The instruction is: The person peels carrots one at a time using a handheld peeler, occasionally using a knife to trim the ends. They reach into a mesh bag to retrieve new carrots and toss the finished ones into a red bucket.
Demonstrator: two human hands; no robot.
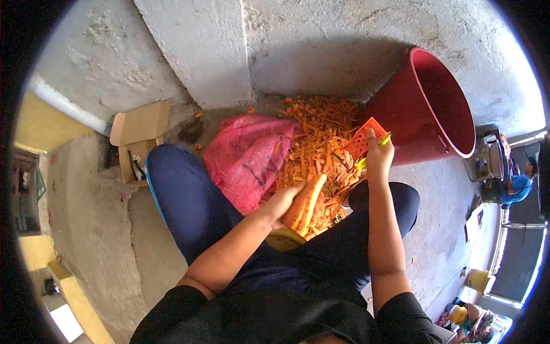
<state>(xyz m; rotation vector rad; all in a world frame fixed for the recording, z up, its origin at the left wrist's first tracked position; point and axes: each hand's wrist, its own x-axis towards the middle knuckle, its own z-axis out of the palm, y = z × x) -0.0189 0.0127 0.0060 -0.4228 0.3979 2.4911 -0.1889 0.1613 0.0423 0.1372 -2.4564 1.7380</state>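
Note:
My left hand (282, 205) is closed around a large carrot (305, 205) that shows paler, freshly peeled strips. My right hand (379, 156) is closed on a flat orange perforated plastic tool (365, 139) with yellow-green parts (386, 139) showing at either side of the fingers; its exact kind is partly hidden by the hand. The carrot and the tool are apart. Under and beyond both hands lies a heap of orange carrot peelings (321, 137) on the floor. A pink woven sack (246, 157) with dark marking lies against the heap, left of it.
A tall dark-red bin (401, 109) leans at the right, beside the peelings. An open cardboard box (137, 143) stands left, near the rough wall (309, 34). Part of a yellow container (285, 241) shows between my legs. A person in blue (518, 182) is far right.

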